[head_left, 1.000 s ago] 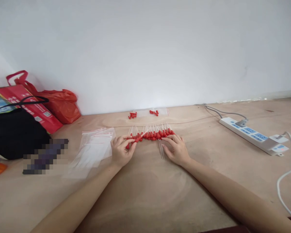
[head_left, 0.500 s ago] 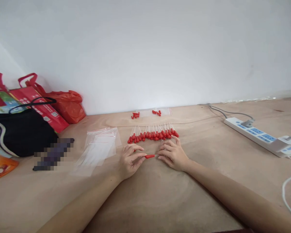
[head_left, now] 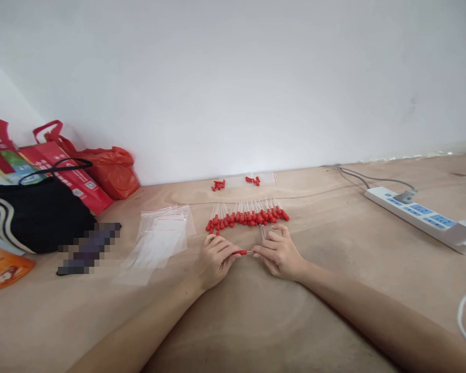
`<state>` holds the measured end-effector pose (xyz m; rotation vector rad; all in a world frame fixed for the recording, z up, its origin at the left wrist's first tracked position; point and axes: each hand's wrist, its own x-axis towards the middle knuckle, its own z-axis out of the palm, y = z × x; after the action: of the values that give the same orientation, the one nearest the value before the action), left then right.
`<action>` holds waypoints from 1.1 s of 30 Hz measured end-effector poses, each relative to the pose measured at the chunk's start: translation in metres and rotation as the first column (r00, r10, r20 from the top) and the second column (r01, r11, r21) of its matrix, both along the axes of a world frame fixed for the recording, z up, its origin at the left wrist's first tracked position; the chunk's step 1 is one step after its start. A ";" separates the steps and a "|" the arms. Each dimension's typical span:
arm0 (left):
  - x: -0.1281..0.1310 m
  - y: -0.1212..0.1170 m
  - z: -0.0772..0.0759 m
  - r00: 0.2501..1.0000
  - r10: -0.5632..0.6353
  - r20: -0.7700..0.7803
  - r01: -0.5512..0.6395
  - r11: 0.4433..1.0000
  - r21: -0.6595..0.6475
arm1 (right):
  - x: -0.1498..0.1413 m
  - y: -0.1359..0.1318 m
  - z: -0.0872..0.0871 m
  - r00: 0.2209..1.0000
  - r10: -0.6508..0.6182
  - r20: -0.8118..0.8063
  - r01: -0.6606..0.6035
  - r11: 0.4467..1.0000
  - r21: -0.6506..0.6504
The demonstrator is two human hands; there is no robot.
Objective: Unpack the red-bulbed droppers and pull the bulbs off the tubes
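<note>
Pinched closed, the grip of our left hand (head_left: 217, 260) holds a small, slim, red, rubbery-looking bulb (head_left: 241, 252). Our right hand's (head_left: 280, 254) grip is also closed, its fingertips on a thin, clear, narrow tube (head_left: 250, 252) that runs level from the bulb's right end. Both hands are low over a pale brown, wood-grained counter (head_left: 275, 321), the bulb and tube bridging the gap between them. A few loose clear tubes (head_left: 261, 231) lie just beyond our right fingers, and a couple of loose red bulbs (head_left: 214, 233) peek out behind our left knuckles.

Farther out, we find a long row of red-bulbed clear droppers (head_left: 252, 213) lying side by side, bulbs toward us and tubes toward the wall. Left of it is a fanned stack of clear plastic zip bags (head_left: 159, 233) with red seams. Near the smooth white wall (head_left: 256, 77), two small clusters of red bulbs lie by a flat clear bag (head_left: 270, 178).

To our far left sit a black fabric bag with white wavy stripes (head_left: 42, 212), a crumpled red plastic bag (head_left: 112, 171) and an orange printed packet (head_left: 8, 267). To our far right is a long white power strip (head_left: 415, 212) with blue sockets.
</note>
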<state>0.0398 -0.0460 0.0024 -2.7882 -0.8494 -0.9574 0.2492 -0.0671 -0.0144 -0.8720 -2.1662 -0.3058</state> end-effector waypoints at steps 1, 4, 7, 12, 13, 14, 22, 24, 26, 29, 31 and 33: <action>0.000 0.000 0.000 1.000 -0.001 -0.005 0.001 1.000 -0.001 | 0.000 0.000 0.000 1.000 0.008 0.007 -0.008 1.000 -0.002; -0.001 -0.002 0.001 1.000 -0.012 -0.023 0.012 1.000 0.006 | 0.000 0.000 0.001 0.999 0.032 0.015 -0.032 0.999 -0.012; -0.001 -0.003 0.002 0.999 -0.014 -0.033 0.014 1.000 0.023 | 0.001 -0.001 0.003 0.998 0.057 0.001 -0.057 0.998 -0.017; -0.001 -0.005 0.004 0.999 -0.043 -0.026 0.044 0.999 0.030 | 0.001 -0.005 0.004 0.996 0.084 -0.020 -0.084 0.996 -0.017; -0.001 -0.006 0.004 0.998 -0.054 -0.020 0.055 0.998 0.030 | 0.001 -0.006 0.004 0.996 0.086 -0.020 -0.086 0.996 -0.017; 0.000 -0.007 0.005 0.998 -0.066 -0.013 0.066 0.997 0.031 | 0.001 -0.006 0.004 0.996 0.088 -0.020 -0.088 0.996 -0.018; -0.010 -0.002 0.002 0.997 -0.070 0.037 0.067 0.994 0.083 | 0.010 -0.011 0.004 0.996 0.083 -0.016 -0.084 0.995 -0.061; -0.019 0.002 0.000 0.997 -0.010 0.074 0.002 0.994 0.105 | 0.019 -0.011 0.003 0.999 0.023 -0.040 -0.027 0.995 -0.096; -0.027 0.004 -0.002 0.995 0.034 0.097 -0.044 0.994 0.098 | 0.027 -0.011 0.002 0.993 -0.082 -0.082 0.070 0.987 -0.148; -0.030 0.004 -0.004 0.986 0.078 0.148 -0.087 0.994 0.061 | 0.031 -0.007 -0.001 0.969 -0.213 -0.128 0.185 0.962 -0.202; -0.028 0.005 -0.005 0.966 0.147 0.213 -0.161 0.986 0.049 | 0.029 -0.004 -0.004 0.951 -0.274 -0.143 0.240 0.947 -0.214; -0.025 0.007 -0.005 0.943 0.208 0.260 -0.226 0.973 0.040 | 0.027 0.001 -0.006 0.931 -0.328 -0.157 0.292 0.932 -0.215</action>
<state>0.0151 -0.0387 -0.0030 -2.4811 -1.1051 -1.2928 0.2765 -0.0665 -0.0206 -1.3046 -1.8971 -0.1642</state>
